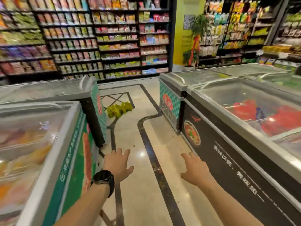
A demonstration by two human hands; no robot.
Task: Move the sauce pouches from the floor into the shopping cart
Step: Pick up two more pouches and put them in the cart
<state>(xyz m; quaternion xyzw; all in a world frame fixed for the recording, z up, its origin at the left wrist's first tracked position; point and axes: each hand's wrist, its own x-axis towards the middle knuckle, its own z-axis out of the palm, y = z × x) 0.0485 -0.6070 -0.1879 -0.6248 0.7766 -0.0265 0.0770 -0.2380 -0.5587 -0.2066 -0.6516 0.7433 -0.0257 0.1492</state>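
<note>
A heap of yellow-green sauce pouches (119, 109) lies on the tiled floor far ahead, just past the corner of the left freezer. My left hand (118, 163), with a black watch on its wrist, is stretched forward with fingers spread and holds nothing. My right hand (194, 168) is stretched forward the same way, fingers straight and empty. Both hands hover over the aisle floor, well short of the pouches. No shopping cart is in view.
Chest freezers with glass lids flank the aisle: one on the left (42, 144), another on the right (244, 121). Stocked shelves (97, 38) line the far wall. A potted plant (190, 61) stands by a yellow pillar. The floor (146, 193) runs between the freezers.
</note>
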